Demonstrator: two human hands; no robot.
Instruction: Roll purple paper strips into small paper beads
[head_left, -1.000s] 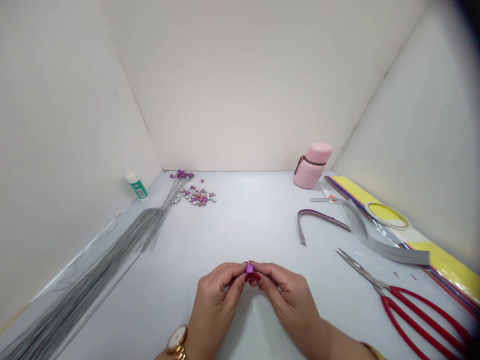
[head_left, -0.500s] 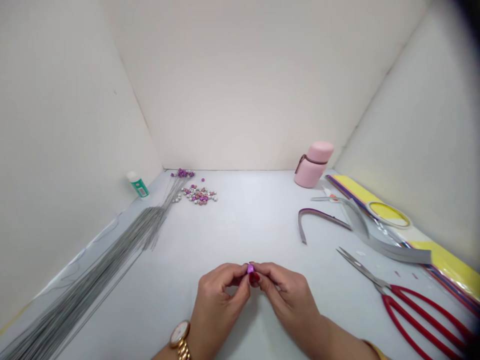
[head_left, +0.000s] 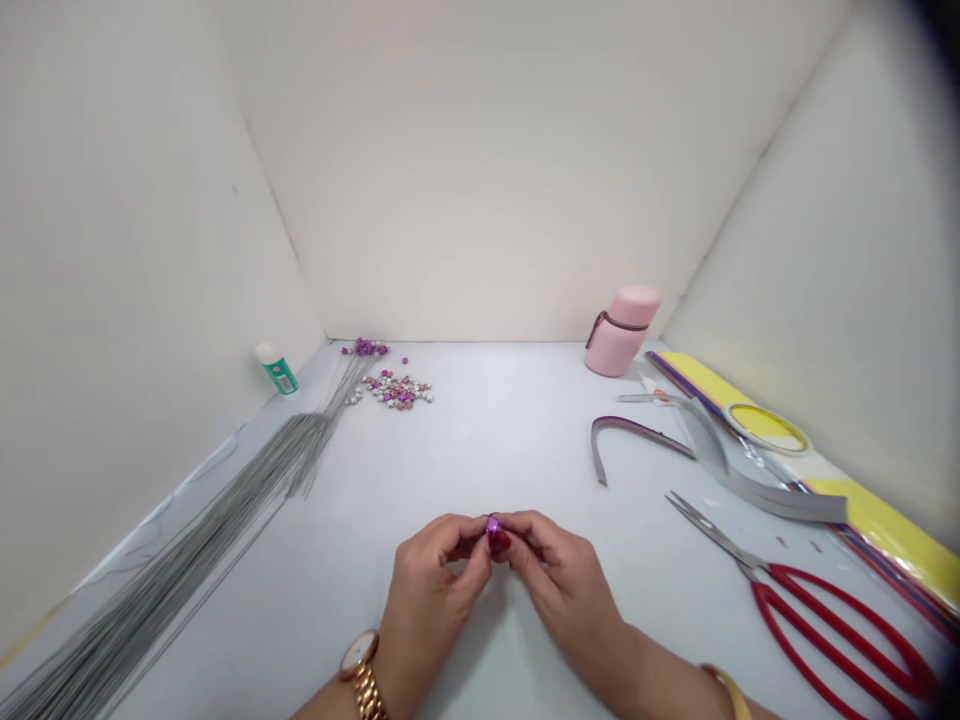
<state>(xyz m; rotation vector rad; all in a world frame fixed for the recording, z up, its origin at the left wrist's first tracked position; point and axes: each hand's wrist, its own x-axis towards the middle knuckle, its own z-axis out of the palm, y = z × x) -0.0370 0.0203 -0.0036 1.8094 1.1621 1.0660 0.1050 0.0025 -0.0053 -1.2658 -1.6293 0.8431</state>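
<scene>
A small shiny purple paper star (head_left: pixel 493 525) is pinched between the fingertips of both hands, low in the middle of the view. My left hand (head_left: pixel 439 570), with a gold watch on the wrist, closes thumb and forefinger on its left side. From the other side my right hand (head_left: pixel 566 575) presses it the same way. Dark red nails cover part of the star, so its exact shape is hard to make out. To the right of my right hand lie scissors (head_left: pixel 757 568) with red handles, blades slightly apart.
Grey wires (head_left: pixel 202 530) run along the left, some tipped with purple stars (head_left: pixel 365 347). Loose silver, pink and purple stars (head_left: pixel 399 390) are piled nearby. A glue stick (head_left: pixel 277 370) leans left. Paper strips (head_left: pixel 637 428), a tape roll (head_left: pixel 766 428), yellow sheets (head_left: pixel 877 530) and a pink flask (head_left: pixel 619 332) occupy the right.
Both hands have risen slightly and shifted a little left, still pinching the purple paper star. The view has turned slightly, so the things on the right appear further left.
</scene>
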